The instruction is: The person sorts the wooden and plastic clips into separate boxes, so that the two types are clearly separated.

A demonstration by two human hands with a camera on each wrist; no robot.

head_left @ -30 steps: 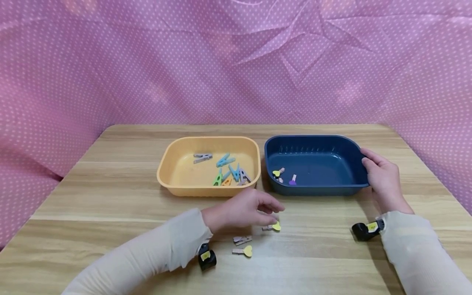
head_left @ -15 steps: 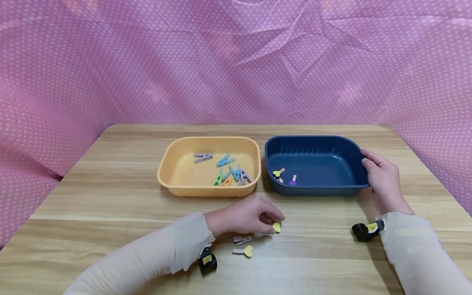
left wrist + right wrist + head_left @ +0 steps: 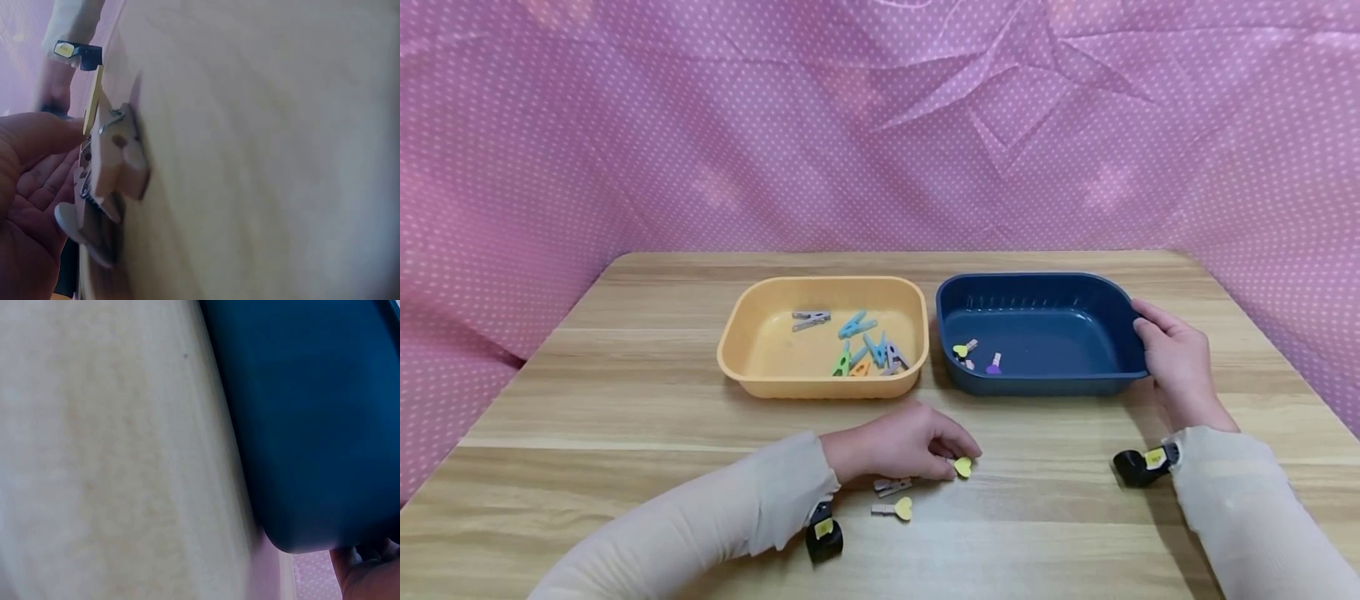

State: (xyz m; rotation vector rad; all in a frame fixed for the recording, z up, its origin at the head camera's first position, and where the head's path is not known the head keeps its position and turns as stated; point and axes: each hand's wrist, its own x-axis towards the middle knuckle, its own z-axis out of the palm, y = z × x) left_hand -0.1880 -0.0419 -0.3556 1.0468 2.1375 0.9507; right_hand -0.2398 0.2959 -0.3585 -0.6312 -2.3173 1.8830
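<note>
In the head view my left hand [image 3: 910, 446] is low over the table, thumb and fingers pinching a wooden clothespin with a yellow heart [image 3: 962, 467]. Close beside that hand lie a wooden clothespin with a pale heart [image 3: 892, 486] and another yellow-heart clothespin [image 3: 892, 509]. The left wrist view shows the nearest wooden clothespin [image 3: 119, 150] large, partly covering the pinch. My right hand [image 3: 1180, 362] grips the right rim of a blue basin [image 3: 1045, 385], which holds a few small heart clothespins [image 3: 994, 364] at its left end.
Left of the blue basin stands a yellow basin [image 3: 820, 388] with several plastic clothespins [image 3: 876, 350] in blue, green, orange and grey. Both stand on a wood-grain table [image 3: 625, 392]. A pink dotted cloth [image 3: 880, 125] hangs behind and at the sides.
My left hand has lowered onto the yellow-heart clothespin and its fingers have closed around it. The right hand keeps its grip on the blue basin's rim.
</note>
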